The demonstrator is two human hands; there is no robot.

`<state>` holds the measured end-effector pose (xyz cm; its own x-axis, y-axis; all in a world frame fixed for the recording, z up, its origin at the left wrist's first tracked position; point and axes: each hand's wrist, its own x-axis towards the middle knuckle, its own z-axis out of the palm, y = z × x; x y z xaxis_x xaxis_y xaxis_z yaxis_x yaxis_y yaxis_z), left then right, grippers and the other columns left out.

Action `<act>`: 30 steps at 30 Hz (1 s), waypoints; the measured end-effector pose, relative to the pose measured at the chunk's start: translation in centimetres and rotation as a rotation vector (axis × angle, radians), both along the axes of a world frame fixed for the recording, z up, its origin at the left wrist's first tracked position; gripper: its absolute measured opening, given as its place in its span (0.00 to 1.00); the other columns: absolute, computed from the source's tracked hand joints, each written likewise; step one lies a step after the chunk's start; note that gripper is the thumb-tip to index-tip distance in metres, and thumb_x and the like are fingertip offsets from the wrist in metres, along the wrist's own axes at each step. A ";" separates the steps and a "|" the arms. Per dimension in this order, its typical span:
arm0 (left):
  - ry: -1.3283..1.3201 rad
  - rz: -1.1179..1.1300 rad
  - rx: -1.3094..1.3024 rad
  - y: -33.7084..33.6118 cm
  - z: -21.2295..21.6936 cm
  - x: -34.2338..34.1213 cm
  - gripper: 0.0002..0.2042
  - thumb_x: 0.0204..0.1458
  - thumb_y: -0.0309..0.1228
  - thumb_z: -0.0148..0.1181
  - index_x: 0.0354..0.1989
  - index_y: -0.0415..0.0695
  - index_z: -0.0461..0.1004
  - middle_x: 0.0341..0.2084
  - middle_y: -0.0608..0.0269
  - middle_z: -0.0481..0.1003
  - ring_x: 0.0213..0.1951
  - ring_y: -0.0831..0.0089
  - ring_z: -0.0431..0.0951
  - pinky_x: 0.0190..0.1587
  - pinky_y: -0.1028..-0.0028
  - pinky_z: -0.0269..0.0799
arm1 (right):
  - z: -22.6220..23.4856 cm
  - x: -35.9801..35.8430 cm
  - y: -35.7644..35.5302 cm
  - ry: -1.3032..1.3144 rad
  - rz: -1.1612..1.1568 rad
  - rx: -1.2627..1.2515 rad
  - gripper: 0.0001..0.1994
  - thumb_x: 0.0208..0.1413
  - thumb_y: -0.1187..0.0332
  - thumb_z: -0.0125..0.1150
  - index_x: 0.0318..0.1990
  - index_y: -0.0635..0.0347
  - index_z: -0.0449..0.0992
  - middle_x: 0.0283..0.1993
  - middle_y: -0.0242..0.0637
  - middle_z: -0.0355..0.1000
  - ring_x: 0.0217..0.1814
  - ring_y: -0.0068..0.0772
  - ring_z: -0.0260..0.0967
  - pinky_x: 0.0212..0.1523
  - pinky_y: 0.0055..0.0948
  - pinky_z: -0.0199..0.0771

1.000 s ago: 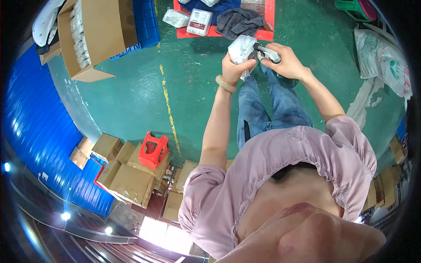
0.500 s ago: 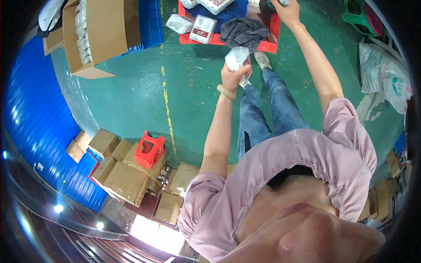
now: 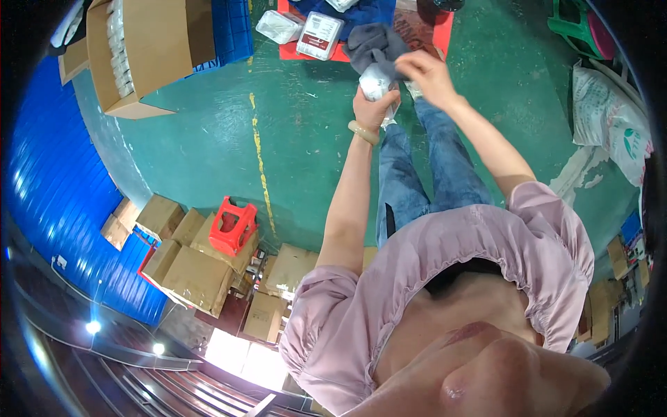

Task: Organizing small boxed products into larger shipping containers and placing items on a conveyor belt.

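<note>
My left hand [image 3: 374, 108] is wrapped around a small clear-and-white plastic-wrapped pack [image 3: 376, 83], held upright just off the near edge of the red table [image 3: 443, 35]. My right hand [image 3: 432, 78] has its fingers bent in a pinch at the near corner of a dark grey cloth [image 3: 375, 47]. That cloth hangs over the table's edge and touches or nearly touches the top of the pack. Left of the cloth lie a white pack with a red label [image 3: 320, 36] and another white pack [image 3: 278, 27].
A dark round object [image 3: 448, 4] sits at the table's far right. On the left stand an open carton [image 3: 156, 52] of white packs and a blue crate [image 3: 233, 31]. A red stool [image 3: 233, 226] rests on cartons [image 3: 198, 283]. White sacks [image 3: 611, 121] lie to the right.
My right hand has let go of the dark round object and come back toward me, onto the grey cloth. The cloth's near corner is drawn toward the pack, which my left hand still holds.
</note>
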<state>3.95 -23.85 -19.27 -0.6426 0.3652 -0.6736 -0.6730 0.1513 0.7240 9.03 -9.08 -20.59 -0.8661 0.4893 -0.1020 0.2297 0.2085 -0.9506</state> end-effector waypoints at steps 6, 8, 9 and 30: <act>0.027 0.090 0.070 2.0 0.1 0.2 0.26 0.34 0.23 0.67 0.46 0.39 0.68 0.36 0.64 0.73 0.34 0.77 0.74 0.36 0.75 0.72 | -0.3 -0.4 1.1 -0.044 -0.113 -0.047 0.06 0.50 0.69 0.58 0.33 0.61 0.77 0.34 0.38 0.73 0.37 0.36 0.71 0.38 0.28 0.70; 0.124 0.017 0.010 1.5 -0.3 -0.4 0.27 0.33 0.24 0.68 0.47 0.39 0.68 0.37 0.63 0.73 0.35 0.75 0.75 0.38 0.75 0.72 | 0.1 -0.9 0.9 0.000 -0.071 0.001 0.06 0.50 0.69 0.58 0.34 0.61 0.77 0.34 0.38 0.73 0.36 0.37 0.71 0.37 0.29 0.70; 0.216 -0.056 -0.044 1.3 -0.6 -0.7 0.29 0.31 0.25 0.69 0.48 0.39 0.67 0.38 0.62 0.74 0.36 0.74 0.75 0.39 0.74 0.72 | 0.3 -1.1 0.8 0.021 -0.051 0.026 0.06 0.50 0.69 0.58 0.34 0.61 0.77 0.34 0.38 0.73 0.36 0.38 0.71 0.36 0.29 0.70; 0.328 -0.126 0.135 1.0 2.4 -2.1 0.36 0.32 0.25 0.69 0.56 0.39 0.62 0.46 0.60 0.71 0.46 0.70 0.73 0.49 0.72 0.68 | -1.0 -0.5 5.2 -0.072 -0.422 0.033 0.07 0.52 0.68 0.58 0.37 0.58 0.78 0.35 0.36 0.74 0.38 0.31 0.71 0.39 0.26 0.70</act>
<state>1.83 -22.89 -16.86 -0.7607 0.5268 -0.3793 -0.3838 0.1063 0.9173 8.51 -3.92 -21.63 -0.5808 0.8030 -0.1334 0.3667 0.1118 -0.9236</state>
